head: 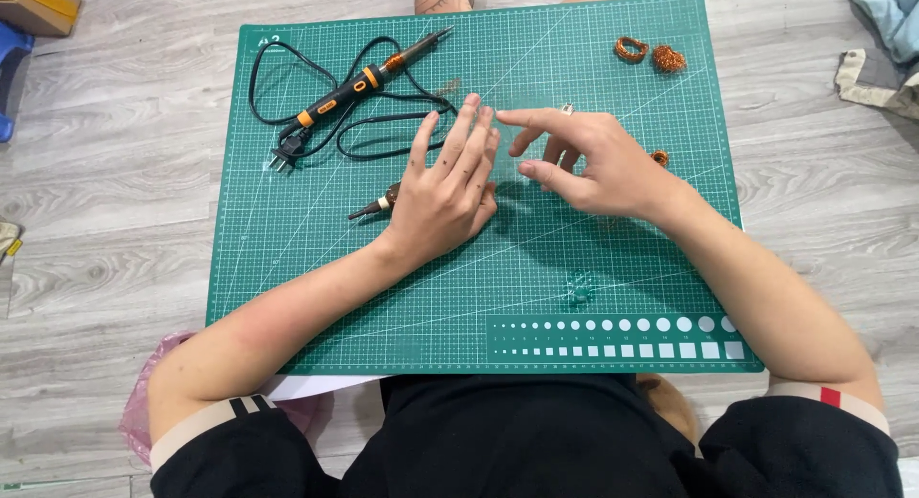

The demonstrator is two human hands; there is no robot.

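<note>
The left hand [442, 197] is laid flat, fingers spread, over a small brown-handled tool [375, 204] at mat centre, mostly hidden. The right hand [584, 163] is loosely open; a copper coil [660, 157] at its three o'clock is half covered.

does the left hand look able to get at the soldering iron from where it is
Probably yes: the left hand lies flat on the green mat, and the soldering iron lies just beyond its fingertips with only its own black cord between.

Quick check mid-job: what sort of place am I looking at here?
Probably a home hobby spot set up on the floor, not a workshop bench: a green gridded cutting mat lies on grey wood-look flooring, with an orange-and-black corded soldering iron and small copper wire coils on it.
</note>
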